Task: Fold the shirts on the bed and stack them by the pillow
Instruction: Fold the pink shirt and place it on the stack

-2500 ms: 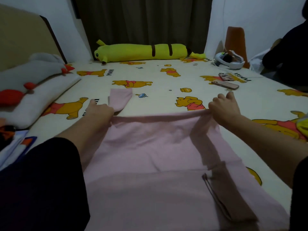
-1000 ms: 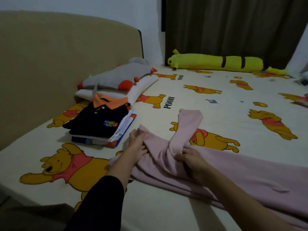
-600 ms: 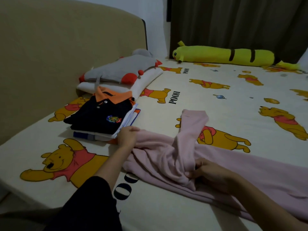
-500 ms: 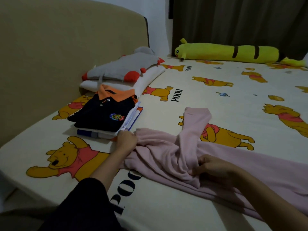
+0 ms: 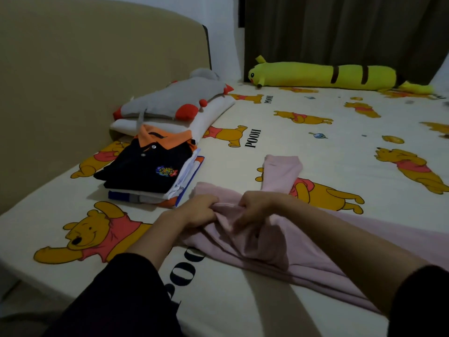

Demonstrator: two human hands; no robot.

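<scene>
Both my hands are bunched into the pink shirt (image 5: 262,242), which lies rumpled across the near side of the bed (image 5: 315,142), just beside the stack of folded shirts (image 5: 150,173). My left hand (image 5: 196,211) has its fingers curled into a ridge of the cloth at the end nearest the stack, and my right hand (image 5: 255,207) grips the same ridge right next to it, knuckles nearly touching. One sleeve (image 5: 281,173) sticks out flat beyond my hands, pointing toward the far side of the bed.

The stack sits against the white pillow (image 5: 211,115), with a black polo with an orange collar (image 5: 148,161) on top, so that part is in order; this pink one is not yet a neat fold.

To do this well, I think I should not drag the bundle over as it is. Better to lift the gathered edge, shake the creases out and lay the body flat, then bring that loose sleeve in over the back before folding. I want the final packet about as wide as the polo, so it sits square on top. When I set it down I should lower it straight, since a sideways shove could skew the layers underneath
</scene>
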